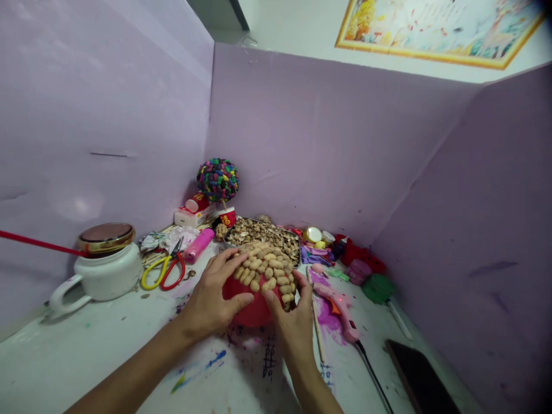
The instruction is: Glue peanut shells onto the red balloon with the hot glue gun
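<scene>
A red ball, its upper half covered with glued peanut shells, sits at the middle of the paint-stained white table. My left hand cups the ball's left side, fingers curled over the shells and thumb on the red surface. My right hand presses against its right side, thumb on the red part and fingers on the shells. Just behind the ball lies a metal tray full of loose peanut shells.
A pink glue gun lies right of the ball. Yellow-and-red scissors and a white lidded pot are on the left. A multicoloured ball tree, a pink tube and small craft pieces line the back. Purple partition walls enclose the table.
</scene>
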`<state>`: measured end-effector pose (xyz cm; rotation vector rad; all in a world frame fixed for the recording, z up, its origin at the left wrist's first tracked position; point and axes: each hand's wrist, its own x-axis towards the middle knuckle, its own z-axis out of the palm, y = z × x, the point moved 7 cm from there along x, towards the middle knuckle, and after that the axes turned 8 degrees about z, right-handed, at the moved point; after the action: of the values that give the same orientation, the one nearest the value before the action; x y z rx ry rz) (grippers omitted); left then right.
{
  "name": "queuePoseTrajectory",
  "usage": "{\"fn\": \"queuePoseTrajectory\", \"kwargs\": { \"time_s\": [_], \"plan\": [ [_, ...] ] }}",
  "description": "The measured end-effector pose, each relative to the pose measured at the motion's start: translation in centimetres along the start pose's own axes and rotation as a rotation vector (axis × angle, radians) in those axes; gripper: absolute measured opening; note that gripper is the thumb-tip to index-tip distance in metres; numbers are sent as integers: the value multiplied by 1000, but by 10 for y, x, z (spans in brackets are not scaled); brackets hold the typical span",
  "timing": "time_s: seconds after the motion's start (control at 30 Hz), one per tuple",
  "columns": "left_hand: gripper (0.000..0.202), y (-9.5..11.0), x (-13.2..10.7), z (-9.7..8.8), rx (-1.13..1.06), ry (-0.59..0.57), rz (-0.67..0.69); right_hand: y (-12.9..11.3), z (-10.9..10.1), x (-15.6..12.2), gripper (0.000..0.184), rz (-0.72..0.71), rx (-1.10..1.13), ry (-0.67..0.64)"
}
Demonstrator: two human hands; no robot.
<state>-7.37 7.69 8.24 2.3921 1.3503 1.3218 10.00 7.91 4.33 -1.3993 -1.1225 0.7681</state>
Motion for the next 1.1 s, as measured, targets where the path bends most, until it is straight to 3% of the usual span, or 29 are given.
{"fn": "queuePoseTrajectory", "kwargs": {
  "time_s": [0.1,0.17,0.33,0.5,0.73,1.1],
  "plan": [
    [58,1,0,-2,15,8,18,-4,-2,0,59,-74,12,-47],
    [54,7,0,-8,36,72,57,-6,-3,-1,50,-127,18,-84],
    [24,32,-3,-20,52,231,209,-7,1,-2,52,-227,-97,-124],
    [5,37,-2,-17,43,209,205,-6,2,-3,50,-244,-41,-93],
    [9,43,-4,-21,135,265,254,-6,5,-8,49,-225,-20,-85],
    [5,56,5,-25,346,172,302,-12,5,-12,46,-226,-67,-66]
  ]
}}
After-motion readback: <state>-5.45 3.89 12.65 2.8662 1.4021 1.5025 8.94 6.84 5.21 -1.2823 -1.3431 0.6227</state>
